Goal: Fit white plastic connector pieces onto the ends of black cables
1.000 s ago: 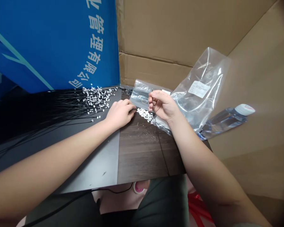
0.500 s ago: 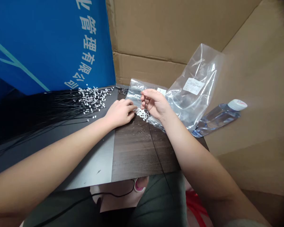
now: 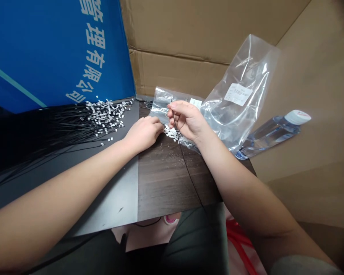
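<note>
My right hand [image 3: 187,119] is closed in a pinch on a thin black wire [image 3: 185,162]. The wire's tip pokes up above the thumb and forefinger, and its length hangs down across the table's front edge. My left hand [image 3: 145,133] rests on the table with curled fingers at the left side of a small pile of white connectors [image 3: 172,133]. Whatever its fingertips hold, if anything, is hidden. Behind the hands lies a flat clear plastic bag [image 3: 160,100]. On the left, a large bundle of black wires [image 3: 65,126] ends in many white connectors [image 3: 103,114].
A larger clear bag [image 3: 246,76] with a white label leans to the right against a cardboard wall [image 3: 177,30]. A water bottle [image 3: 275,133] lies tilted beside it. A blue printed panel [image 3: 46,49] rises at the back left. The dark wooden tabletop [image 3: 160,183] ends near my legs.
The view has shifted slightly. My right hand still pinches the wire, whose tip now shows more plainly above the fingers. My left fingers are curled in more beside the connector pile.
</note>
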